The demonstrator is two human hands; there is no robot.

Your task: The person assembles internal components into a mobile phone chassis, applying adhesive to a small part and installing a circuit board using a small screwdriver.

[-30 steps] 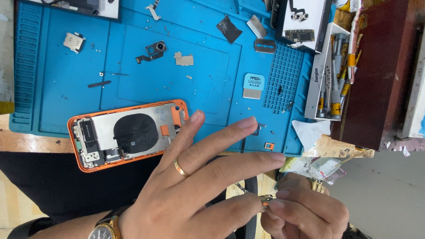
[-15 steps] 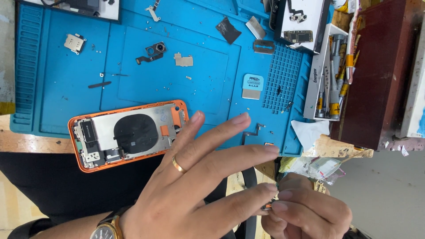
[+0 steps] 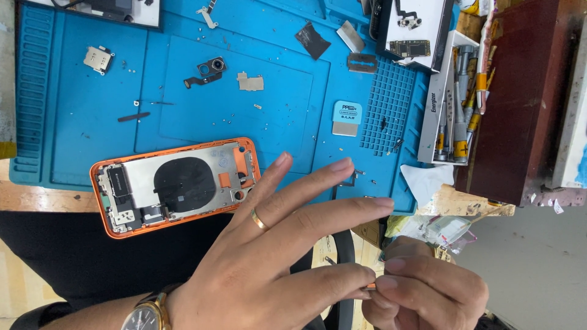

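Head view.

Small part [image 3: 370, 286]: tiny, orange-brown, mostly hidden; kind cannot be told. Located at the lower edge of the view, off the mat, pinched between the two hands.

Left hand [image 3: 269, 269]: fingers long and spread, gold ring [image 3: 259, 219] on one, wristwatch [image 3: 147, 313] with gold case at the wrist. Lowest finger and thumb tip meet the small part; the other fingers fan apart above it, touching nothing.

Right hand [image 3: 422, 290]: fingers curled and pressed together, thumb and forefinger nipping the small part from the other side.

Opened phone shell [image 3: 174, 185]: orange rim, rounded corners, bare metal interior with a black circular coil at centre. Lies on the near edge of the mat, just beside the left hand's fingers.

Work mat [image 3: 79, 140]: blue, rubbery, ridged border and a gridded pocket field at right; strewn with loose screws.

Camera module [image 3: 211, 66]: black, on a short flex strip, mid-mat.

Pry card [image 3: 347, 118]: pale blue, flat, rounded.

Screwdriver tray [image 3: 455, 104]: white, holding metal-shafted drivers.
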